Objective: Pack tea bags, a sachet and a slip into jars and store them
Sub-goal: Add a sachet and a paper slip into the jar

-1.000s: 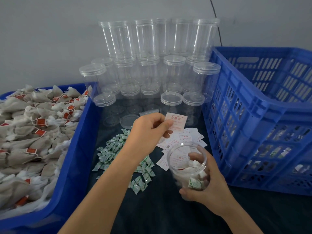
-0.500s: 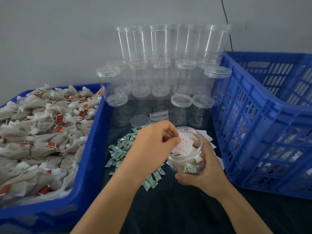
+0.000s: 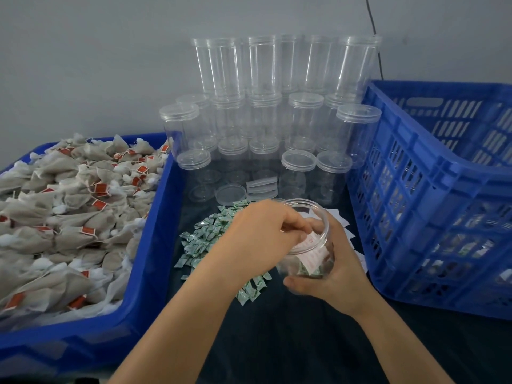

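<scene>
The right hand (image 3: 336, 268) grips an open jar (image 3: 306, 242) tilted above the table (image 3: 304, 342). The left hand's (image 3: 266, 234) fingers curl at the jar's mouth, pinching a slip (image 3: 311, 246).

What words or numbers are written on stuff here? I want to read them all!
Slip in the jar: red print, too blurred to read.
Red tags on the tea bags: marks too small to read.
Green sachets: printing too small to read.
Blue crate and empty jars: no writing visible.
Nothing here reads clearly.
</scene>
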Action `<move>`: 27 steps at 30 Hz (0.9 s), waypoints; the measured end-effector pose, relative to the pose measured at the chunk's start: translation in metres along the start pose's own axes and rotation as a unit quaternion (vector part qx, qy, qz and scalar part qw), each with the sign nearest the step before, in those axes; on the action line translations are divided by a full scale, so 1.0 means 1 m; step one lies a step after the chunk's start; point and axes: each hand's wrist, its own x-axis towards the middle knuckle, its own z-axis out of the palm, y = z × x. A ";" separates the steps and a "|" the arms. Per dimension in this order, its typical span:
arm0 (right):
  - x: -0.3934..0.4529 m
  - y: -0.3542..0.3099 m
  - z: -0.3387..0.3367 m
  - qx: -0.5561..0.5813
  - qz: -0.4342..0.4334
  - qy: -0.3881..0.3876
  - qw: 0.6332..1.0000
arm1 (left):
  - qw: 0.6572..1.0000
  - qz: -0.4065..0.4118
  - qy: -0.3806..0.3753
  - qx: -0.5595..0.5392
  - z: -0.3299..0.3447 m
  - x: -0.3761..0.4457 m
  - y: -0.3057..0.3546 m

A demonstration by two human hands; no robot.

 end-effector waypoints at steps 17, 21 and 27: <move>0.000 -0.005 0.002 -0.031 0.015 -0.001 0.999 | 0.979 0.051 -0.061 0.187 0.000 -0.005 -0.009; 0.001 -0.005 0.001 -0.022 0.021 -0.002 1.000 | 0.994 0.094 0.009 0.058 0.000 -0.008 -0.015; 0.001 -0.004 -0.001 -0.029 0.039 -0.001 0.999 | 0.952 0.075 0.184 -0.234 0.030 -0.016 -0.052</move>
